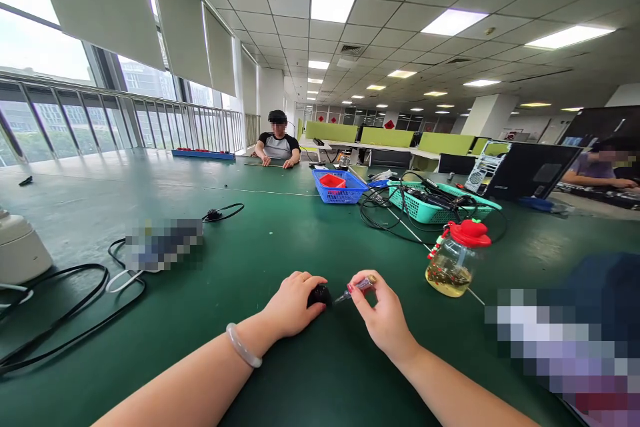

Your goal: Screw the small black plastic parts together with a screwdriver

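Left hand: the left hand [293, 303] presses its fingers around a small black rounded object [319, 294] on the green counter [280, 233].
Right hand: the right hand [383, 313] pinches a small clear-handled screwdriver [353, 289], tip at the black object.
Nearby: a glass jar with red lid [455, 257] stands to the right.

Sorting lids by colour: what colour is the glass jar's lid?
Red, on the glass jar; head view.

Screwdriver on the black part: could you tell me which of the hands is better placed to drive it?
Right hand: it probably suits, already pinching the screwdriver, tip at the black part. Left hand is steadying that part.
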Demonstrator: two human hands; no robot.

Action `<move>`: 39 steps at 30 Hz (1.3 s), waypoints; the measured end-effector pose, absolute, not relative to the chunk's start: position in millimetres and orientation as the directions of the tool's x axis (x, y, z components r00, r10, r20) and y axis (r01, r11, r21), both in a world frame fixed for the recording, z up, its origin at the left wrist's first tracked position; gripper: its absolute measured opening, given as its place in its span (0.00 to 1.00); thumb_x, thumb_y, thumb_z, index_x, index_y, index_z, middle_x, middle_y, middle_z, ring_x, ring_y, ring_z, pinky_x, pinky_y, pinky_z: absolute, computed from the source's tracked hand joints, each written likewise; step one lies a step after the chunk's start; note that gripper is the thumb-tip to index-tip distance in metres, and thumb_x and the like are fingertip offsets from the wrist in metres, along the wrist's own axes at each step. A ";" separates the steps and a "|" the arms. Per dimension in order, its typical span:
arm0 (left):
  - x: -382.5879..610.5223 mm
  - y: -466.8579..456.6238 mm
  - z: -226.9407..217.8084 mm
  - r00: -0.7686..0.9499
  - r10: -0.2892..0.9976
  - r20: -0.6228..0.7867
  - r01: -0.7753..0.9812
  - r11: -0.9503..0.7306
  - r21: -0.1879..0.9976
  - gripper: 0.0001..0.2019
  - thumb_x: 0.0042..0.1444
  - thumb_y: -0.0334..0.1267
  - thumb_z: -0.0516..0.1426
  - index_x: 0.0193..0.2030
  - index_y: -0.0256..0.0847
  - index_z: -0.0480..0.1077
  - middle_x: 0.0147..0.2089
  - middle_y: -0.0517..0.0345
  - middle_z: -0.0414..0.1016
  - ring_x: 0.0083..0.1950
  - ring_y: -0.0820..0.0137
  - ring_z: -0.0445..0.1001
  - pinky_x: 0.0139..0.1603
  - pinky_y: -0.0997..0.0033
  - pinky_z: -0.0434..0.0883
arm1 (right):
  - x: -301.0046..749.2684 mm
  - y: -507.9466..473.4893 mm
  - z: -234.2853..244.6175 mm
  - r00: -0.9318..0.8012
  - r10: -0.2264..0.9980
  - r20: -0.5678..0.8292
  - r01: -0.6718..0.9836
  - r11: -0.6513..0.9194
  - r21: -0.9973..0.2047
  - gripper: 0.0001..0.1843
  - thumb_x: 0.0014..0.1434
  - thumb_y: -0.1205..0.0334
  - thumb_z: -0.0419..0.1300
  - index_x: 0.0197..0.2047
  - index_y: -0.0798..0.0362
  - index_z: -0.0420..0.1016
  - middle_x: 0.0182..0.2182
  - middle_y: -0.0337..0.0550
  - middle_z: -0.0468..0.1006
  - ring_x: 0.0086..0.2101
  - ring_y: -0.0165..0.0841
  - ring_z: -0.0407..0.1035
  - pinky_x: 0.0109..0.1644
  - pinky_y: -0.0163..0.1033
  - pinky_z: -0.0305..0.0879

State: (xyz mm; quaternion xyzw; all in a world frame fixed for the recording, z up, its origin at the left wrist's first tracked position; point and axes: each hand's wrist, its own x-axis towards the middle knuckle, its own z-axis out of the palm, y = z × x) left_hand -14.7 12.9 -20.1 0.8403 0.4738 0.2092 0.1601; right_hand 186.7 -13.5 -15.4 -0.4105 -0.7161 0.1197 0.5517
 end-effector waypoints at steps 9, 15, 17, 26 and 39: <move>-14.0 11.1 -18.7 0.478 0.856 0.195 0.742 -0.513 0.433 0.23 0.56 0.41 0.57 0.59 0.45 0.65 0.54 0.51 0.72 0.58 0.57 0.66 0.61 0.52 0.64 | 185.5 -16.0 -12.3 -0.079 0.695 0.715 0.464 0.660 -0.591 0.06 0.63 0.60 0.55 0.35 0.52 0.69 0.30 0.40 0.75 0.29 0.30 0.71 0.35 0.33 0.70; -14.4 12.1 -21.8 0.478 0.855 0.203 0.743 -0.516 0.426 0.23 0.56 0.41 0.57 0.59 0.47 0.64 0.53 0.51 0.72 0.57 0.57 0.66 0.60 0.52 0.65 | 183.5 -18.7 -8.8 -0.085 0.666 0.741 0.467 0.683 -0.561 0.06 0.62 0.61 0.56 0.34 0.51 0.69 0.29 0.40 0.76 0.29 0.30 0.72 0.35 0.34 0.71; -14.4 12.7 -22.9 0.475 0.855 0.206 0.741 -0.516 0.429 0.22 0.56 0.41 0.57 0.59 0.47 0.65 0.54 0.51 0.72 0.57 0.57 0.66 0.60 0.52 0.65 | 183.1 -19.5 -8.7 -0.097 0.664 0.742 0.466 0.689 -0.555 0.05 0.62 0.61 0.56 0.34 0.51 0.69 0.29 0.40 0.76 0.29 0.30 0.72 0.35 0.34 0.71; -14.4 12.4 -21.3 0.487 0.852 0.192 0.738 -0.519 0.430 0.22 0.55 0.45 0.59 0.57 0.46 0.67 0.52 0.51 0.72 0.56 0.57 0.67 0.60 0.52 0.65 | 183.5 -21.4 -11.0 -0.141 0.655 0.742 0.454 0.709 -0.539 0.04 0.62 0.64 0.55 0.34 0.51 0.69 0.29 0.39 0.75 0.30 0.30 0.71 0.35 0.33 0.70; -12.6 11.1 -19.0 0.483 0.855 0.190 0.744 -0.515 0.426 0.20 0.55 0.43 0.58 0.56 0.47 0.68 0.52 0.52 0.72 0.56 0.57 0.67 0.60 0.52 0.65 | 183.2 -26.4 -6.8 -0.233 0.585 0.777 0.427 0.779 -0.459 0.05 0.60 0.68 0.54 0.33 0.51 0.69 0.28 0.39 0.74 0.28 0.30 0.69 0.33 0.34 0.69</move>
